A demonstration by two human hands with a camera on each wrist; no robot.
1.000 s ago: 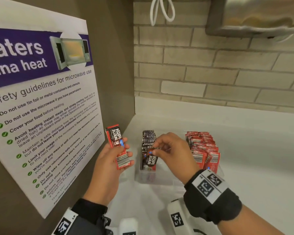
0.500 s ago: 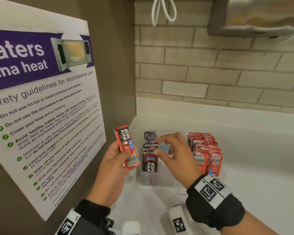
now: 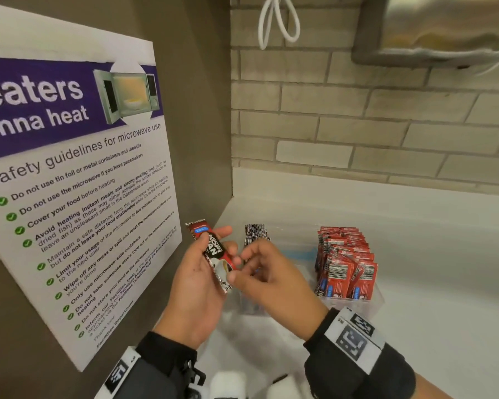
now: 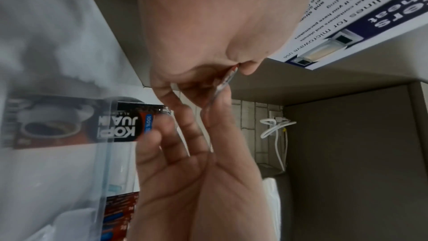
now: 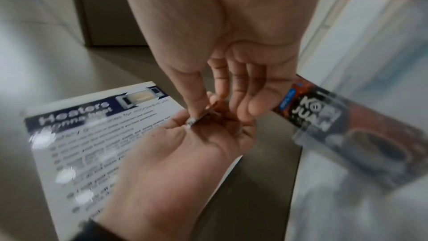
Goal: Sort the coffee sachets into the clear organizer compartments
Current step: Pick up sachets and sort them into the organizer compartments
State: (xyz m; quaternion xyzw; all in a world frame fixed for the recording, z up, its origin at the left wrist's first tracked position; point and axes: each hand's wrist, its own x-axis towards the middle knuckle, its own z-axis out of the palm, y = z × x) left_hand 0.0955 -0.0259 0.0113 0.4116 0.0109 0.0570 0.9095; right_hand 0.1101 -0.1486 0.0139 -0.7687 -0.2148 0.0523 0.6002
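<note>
The left hand point(image 3: 198, 279) held a coffee sachet point(image 3: 213, 254) in a curled grip, left of the clear organizer point(image 3: 369, 305). The right hand point(image 3: 267, 279) pinched its lower end. Half a second earlier that hand was at the organizer's dark sachets point(image 3: 255, 233)

The coffee sachet point(image 3: 217, 256) looks shiny. The organizer point(image 3: 376, 302) is clear plastic, the wall point(image 3: 357, 110) rough brick.

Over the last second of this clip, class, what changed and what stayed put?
The right hand left the black sachets in the organizer and moved left, and now pinches the lower end of the sachet held by the left hand. That sachet now shows its front. The red sachets stayed put.
</note>
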